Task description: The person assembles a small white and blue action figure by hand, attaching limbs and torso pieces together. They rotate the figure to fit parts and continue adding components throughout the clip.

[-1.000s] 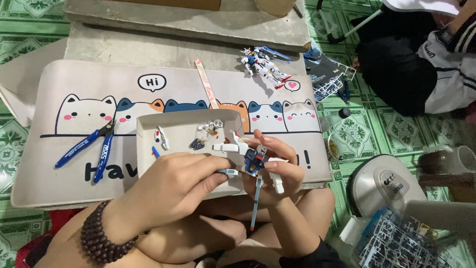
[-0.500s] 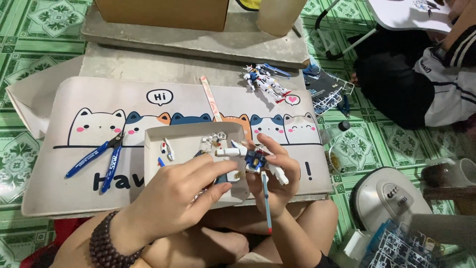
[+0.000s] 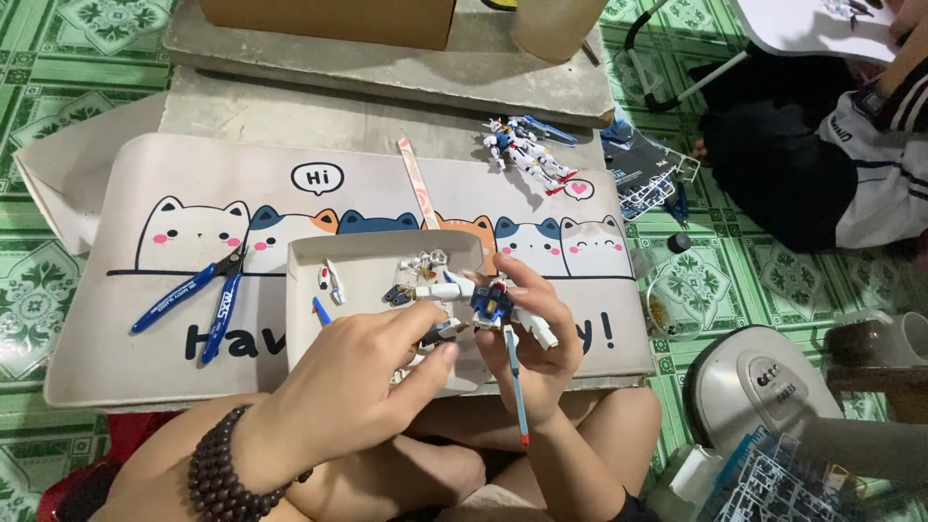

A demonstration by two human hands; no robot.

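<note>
Tray [image 3: 300,319] shifted nearer; two hands [image 3: 358,396] grip one robot model [image 3: 491,304].

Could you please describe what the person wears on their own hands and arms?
Both the left hand and the right hand are bare, with no gloves, rings or sleeves showing. The left wrist carries a bracelet of round, dark brown beads. The right forearm is bare.

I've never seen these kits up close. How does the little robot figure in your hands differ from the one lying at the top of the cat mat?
The held figure is gripped by the right hand while the left hand pinches a part at its side; the finished figure lies untouched on the mat. The held figure hovers over the tray, the finished figure rests flat beside a parts frame. Both are white with blue and red.
</note>
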